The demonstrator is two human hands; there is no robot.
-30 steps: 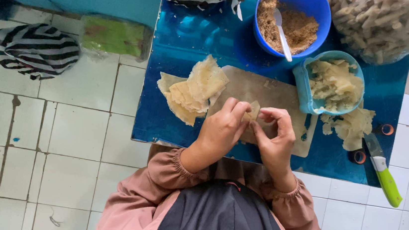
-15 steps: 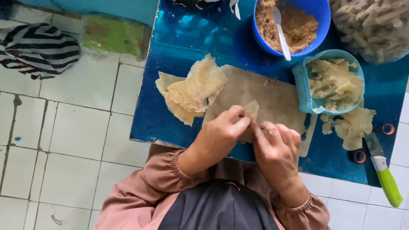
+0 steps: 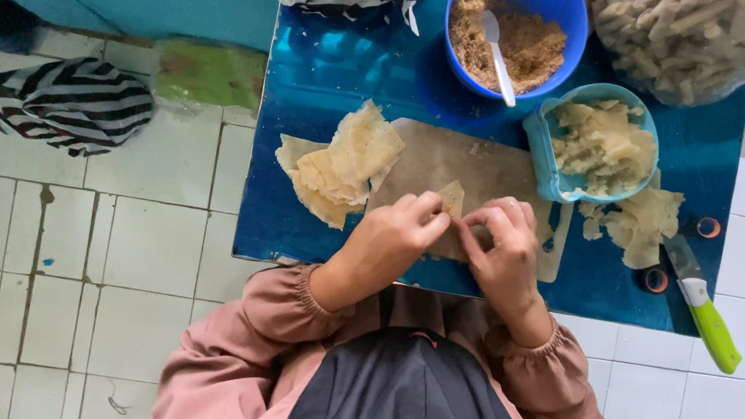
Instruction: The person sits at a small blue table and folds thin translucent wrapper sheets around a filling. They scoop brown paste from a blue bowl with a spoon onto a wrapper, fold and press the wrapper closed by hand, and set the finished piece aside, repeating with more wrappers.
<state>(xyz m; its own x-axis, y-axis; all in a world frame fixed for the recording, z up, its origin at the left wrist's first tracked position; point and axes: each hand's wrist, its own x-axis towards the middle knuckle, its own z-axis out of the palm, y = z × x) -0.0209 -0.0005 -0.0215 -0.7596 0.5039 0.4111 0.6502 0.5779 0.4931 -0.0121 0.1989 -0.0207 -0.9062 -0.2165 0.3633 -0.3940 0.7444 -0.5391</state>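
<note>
Against half a second ago, both hands have drawn together again over the brown board [image 3: 449, 167]; the right hand [image 3: 506, 254], then flat and lower, now meets the left hand [image 3: 392, 239] at the small folded wrapper [image 3: 453, 197]. Both hands are curled, fingertips pinching that wrapper between them, at the board's 6 o'clock edge.

One stack of pale wrappers [image 3: 340, 165] lies at the board's 9 o'clock, partly overlapping it. At 1 o'clock stands one light blue tub [image 3: 547, 149] of dough scraps; at 12 o'clock, one blue bowl [image 3: 551, 8] of brown filling with one white spoon [image 3: 499, 53]. One loose heap of scraps [image 3: 639, 226] lies at 3 o'clock, and one green-handled knife [image 3: 704, 310] beyond it. All rest on the blue desk [image 3: 332, 60]. One striped cloth [image 3: 69, 103] lies on the tiled floor at 9 o'clock.
</note>
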